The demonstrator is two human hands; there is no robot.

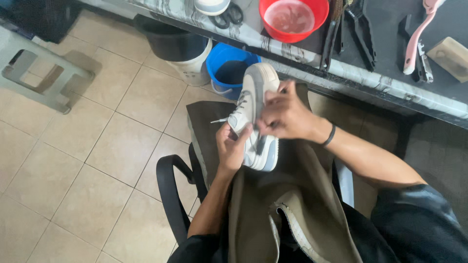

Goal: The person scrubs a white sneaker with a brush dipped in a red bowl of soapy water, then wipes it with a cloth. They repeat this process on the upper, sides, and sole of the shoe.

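A floor of pale beige tiles [73, 160] is seen across the left half of the frame, with a grey plastic stool [41, 73] at the upper left. A marble-patterned worktop edge [302, 61] is laid diagonally across the top, with a dark mat behind it on which a red bowl [292, 19], scissors [228, 14], black pliers [363, 34] and a pink-handled tool [417, 36] are set. Under the edge, a blue bucket [229, 70] and a white bucket [192, 63] with a dark liner are placed side by side. A brown apron [287, 204] is spread over the lap at lower centre, beside a black chair arm [170, 195].

A white and grey sneaker [256, 114] is held at the centre of the frame, above the apron. Its long axis is set nearly upright in the picture, the toe pointed up toward the blue bucket, the heel down. The left hand [233, 146] is wrapped around the heel part from below, fingers closed on it. The right hand [285, 117] is pressed against the shoe's side, fingers pinched narrowly near the laces.
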